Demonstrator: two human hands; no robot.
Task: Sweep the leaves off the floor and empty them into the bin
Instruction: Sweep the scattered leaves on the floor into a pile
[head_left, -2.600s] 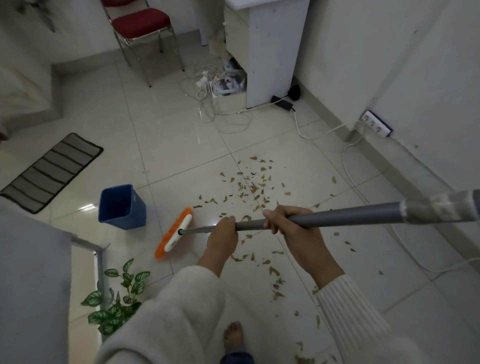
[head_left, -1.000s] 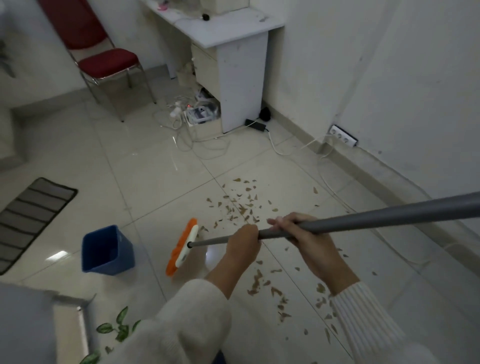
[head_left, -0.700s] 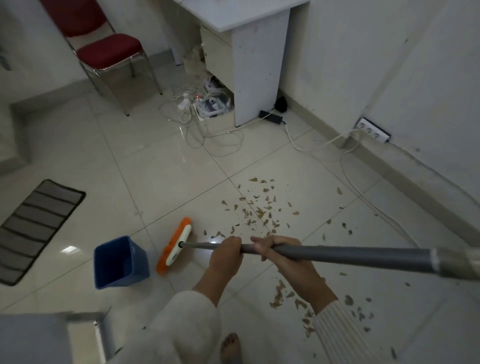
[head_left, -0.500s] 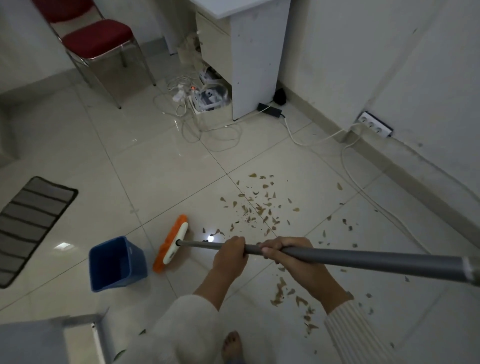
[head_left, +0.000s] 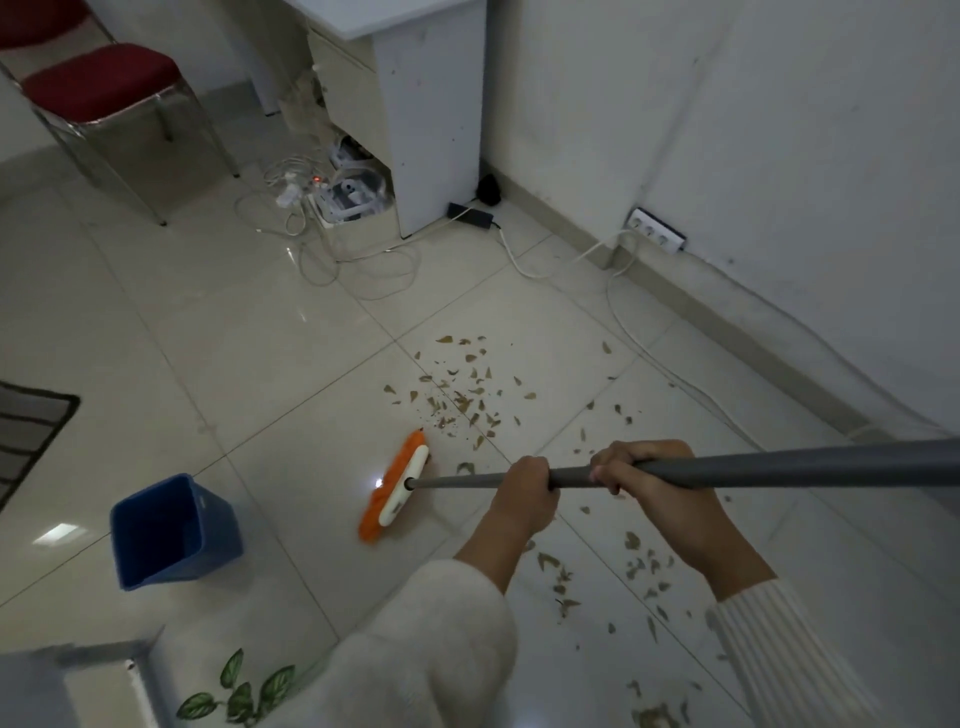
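Your left hand and right hand both wrap fingers tight on broom handle. Broom head shifts rightward, nearer leaves beyond your fingers; bin far left. Gathering barely begun.

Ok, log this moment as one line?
sweeping | left hand and right hand grip broom handle | brush head on floor | leaves scattered | bin empty

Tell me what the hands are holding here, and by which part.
Both hands grip the broom by its grey handle: the left hand nearer the orange head, the right hand just behind it.
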